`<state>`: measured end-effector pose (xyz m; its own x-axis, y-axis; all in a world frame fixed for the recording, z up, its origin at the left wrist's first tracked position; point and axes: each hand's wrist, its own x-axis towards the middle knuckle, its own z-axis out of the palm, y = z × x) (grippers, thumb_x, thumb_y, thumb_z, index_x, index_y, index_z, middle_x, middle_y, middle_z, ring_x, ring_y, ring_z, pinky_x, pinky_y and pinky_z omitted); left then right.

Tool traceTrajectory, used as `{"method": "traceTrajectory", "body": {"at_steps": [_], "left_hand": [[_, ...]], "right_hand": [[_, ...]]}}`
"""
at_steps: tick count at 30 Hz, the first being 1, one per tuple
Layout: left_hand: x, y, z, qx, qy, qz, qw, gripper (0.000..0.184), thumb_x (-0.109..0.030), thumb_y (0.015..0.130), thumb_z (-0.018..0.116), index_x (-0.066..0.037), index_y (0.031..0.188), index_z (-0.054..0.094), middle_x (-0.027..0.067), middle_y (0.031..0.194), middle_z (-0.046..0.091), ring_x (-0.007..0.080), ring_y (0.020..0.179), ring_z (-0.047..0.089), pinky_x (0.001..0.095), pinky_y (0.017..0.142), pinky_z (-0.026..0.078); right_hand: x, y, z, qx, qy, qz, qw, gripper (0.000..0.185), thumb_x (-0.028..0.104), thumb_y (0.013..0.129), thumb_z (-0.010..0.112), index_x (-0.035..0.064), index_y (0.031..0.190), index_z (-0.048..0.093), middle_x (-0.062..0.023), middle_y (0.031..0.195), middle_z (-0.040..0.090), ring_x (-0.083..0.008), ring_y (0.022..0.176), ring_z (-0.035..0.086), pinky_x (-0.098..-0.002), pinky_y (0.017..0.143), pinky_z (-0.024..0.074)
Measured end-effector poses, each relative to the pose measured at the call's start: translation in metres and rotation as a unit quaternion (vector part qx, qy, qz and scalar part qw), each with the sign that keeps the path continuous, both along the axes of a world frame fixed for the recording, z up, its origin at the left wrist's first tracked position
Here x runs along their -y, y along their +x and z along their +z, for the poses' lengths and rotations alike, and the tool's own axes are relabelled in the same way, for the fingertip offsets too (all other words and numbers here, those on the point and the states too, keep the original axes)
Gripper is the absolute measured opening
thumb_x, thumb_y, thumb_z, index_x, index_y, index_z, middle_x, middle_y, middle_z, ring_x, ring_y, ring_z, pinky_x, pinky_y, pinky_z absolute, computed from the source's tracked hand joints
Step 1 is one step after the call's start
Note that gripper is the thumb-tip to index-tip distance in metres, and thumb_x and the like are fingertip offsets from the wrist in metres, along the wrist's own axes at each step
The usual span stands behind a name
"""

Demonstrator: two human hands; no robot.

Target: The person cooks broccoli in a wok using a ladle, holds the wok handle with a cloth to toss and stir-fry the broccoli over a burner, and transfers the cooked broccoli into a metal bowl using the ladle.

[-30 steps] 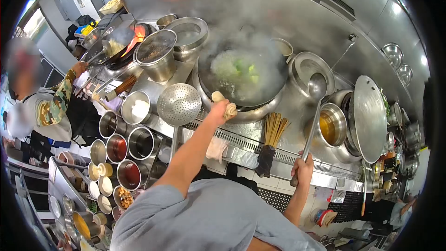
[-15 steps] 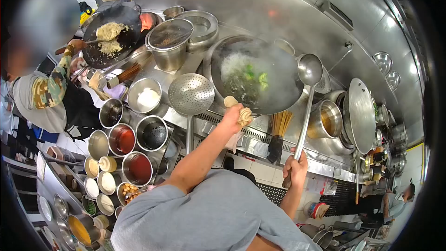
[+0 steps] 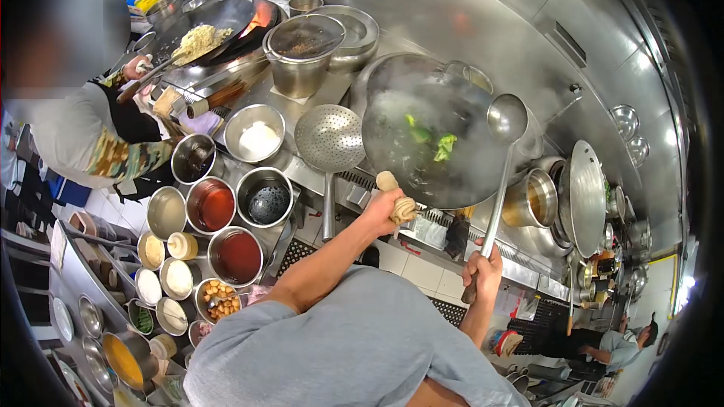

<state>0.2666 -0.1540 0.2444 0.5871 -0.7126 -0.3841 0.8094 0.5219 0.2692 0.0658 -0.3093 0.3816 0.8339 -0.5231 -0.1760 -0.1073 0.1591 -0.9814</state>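
Observation:
My left hand (image 3: 387, 209) is closed round a beige cloth (image 3: 404, 209) wrapped at the near edge of a large dark wok (image 3: 460, 158). Green leafy pieces (image 3: 445, 147) lie in steaming liquid inside the wok. To the right, my right hand (image 3: 483, 270) grips the handle of a long steel ladle (image 3: 507, 118), whose bowl hangs over the wok's right side. A perforated strainer (image 3: 328, 138) rests left of the wok, its handle pointing towards me.
A co-worker (image 3: 68, 128) stands at the left by another wok (image 3: 200, 30) with pale food and flame. Sauce pots (image 3: 235, 256) crowd the lower left. A steel pot (image 3: 530, 197) and upright wok (image 3: 584, 200) are at the right. Another person (image 3: 615, 350) is lower right.
My left hand and the wok have shifted right and down in view, and the wok looks tilted. The ladle bowl has risen from beside the wok. The co-worker's wok was lifted and then lowered.

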Motion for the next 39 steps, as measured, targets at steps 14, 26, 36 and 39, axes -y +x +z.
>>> {"method": "traceTrajectory", "body": {"at_steps": [14,26,36,39], "left_hand": [[-0.029,-0.017,-0.001,0.008,-0.033,-0.017,0.999,0.023,-0.014,0.091,0.045,0.006,0.092,0.057,0.019,0.088,0.064,0.0249,0.07,0.06,0.036,0.059,0.052],[-0.045,-0.021,0.013,-0.011,-0.056,-0.026,0.998,0.008,-0.006,0.087,0.046,0.0,0.091,0.05,0.012,0.078,0.058,0.0214,0.065,0.058,0.034,0.056,0.052],[-0.047,-0.019,0.009,-0.027,-0.06,-0.021,0.998,0.013,-0.008,0.089,0.044,0.002,0.092,0.053,0.0139,0.082,0.061,0.0218,0.066,0.059,0.0335,0.057,0.051],[-0.048,-0.017,0.001,-0.021,-0.082,-0.032,0.996,0.017,-0.01,0.091,0.044,0.003,0.095,0.054,0.0164,0.086,0.063,0.0226,0.068,0.06,0.0342,0.058,0.051]], "right_hand": [[-0.012,0.014,0.007,-0.012,-0.011,0.021,1.0,0.033,-0.001,0.081,0.043,-0.0012,0.113,0.05,-0.0036,0.056,0.041,-0.0139,0.035,0.036,-0.0273,0.032,0.0332],[-0.021,0.019,0.008,-0.014,-0.006,0.024,1.0,0.03,-0.002,0.083,0.044,-0.0004,0.112,0.051,-0.0031,0.055,0.04,-0.0138,0.034,0.037,-0.0273,0.033,0.0334],[-0.023,0.023,0.005,0.002,0.001,0.033,0.999,0.032,0.0,0.083,0.046,-0.0011,0.114,0.05,-0.0036,0.056,0.042,-0.0137,0.035,0.038,-0.0271,0.034,0.0341],[-0.023,0.024,0.004,0.009,0.009,0.038,0.999,0.034,0.0,0.082,0.045,-0.0026,0.115,0.05,-0.0045,0.058,0.043,-0.0144,0.035,0.039,-0.0273,0.033,0.035]]}}
